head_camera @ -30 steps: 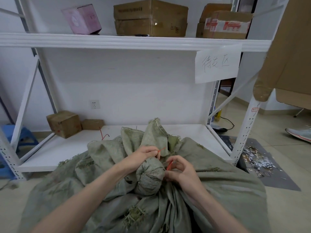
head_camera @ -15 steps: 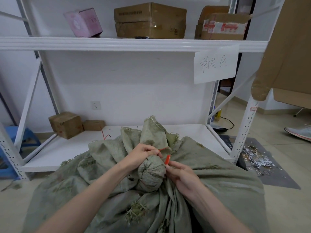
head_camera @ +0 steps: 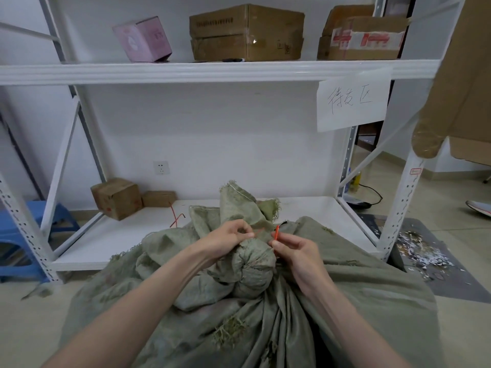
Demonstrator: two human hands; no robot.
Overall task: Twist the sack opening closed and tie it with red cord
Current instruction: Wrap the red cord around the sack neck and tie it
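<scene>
A large grey-green woven sack (head_camera: pixel 358 309) lies on the floor in front of me, its mouth gathered and twisted into a round knob (head_camera: pixel 253 269). The loose top of the sack (head_camera: pixel 236 203) stands up behind the knob. My left hand (head_camera: pixel 225 241) pinches one thin end of the red cord at the neck. My right hand (head_camera: pixel 297 252) pinches the other end of the red cord (head_camera: pixel 276 232), which sticks up between thumb and forefinger. Where the cord runs round the neck is hidden by my fingers and the cloth.
A white metal rack (head_camera: pixel 212 71) stands just behind the sack. Its low shelf carries two cardboard boxes (head_camera: pixel 117 197) and a spare red cord (head_camera: pixel 176 217). Boxes sit on the upper shelf. A blue stool (head_camera: pixel 16 235) is at left, paper scraps (head_camera: pixel 417 248) at right.
My right hand has lifted its end of the red cord so it now points upward beside the twisted neck. My left hand holds its end in the same place.
</scene>
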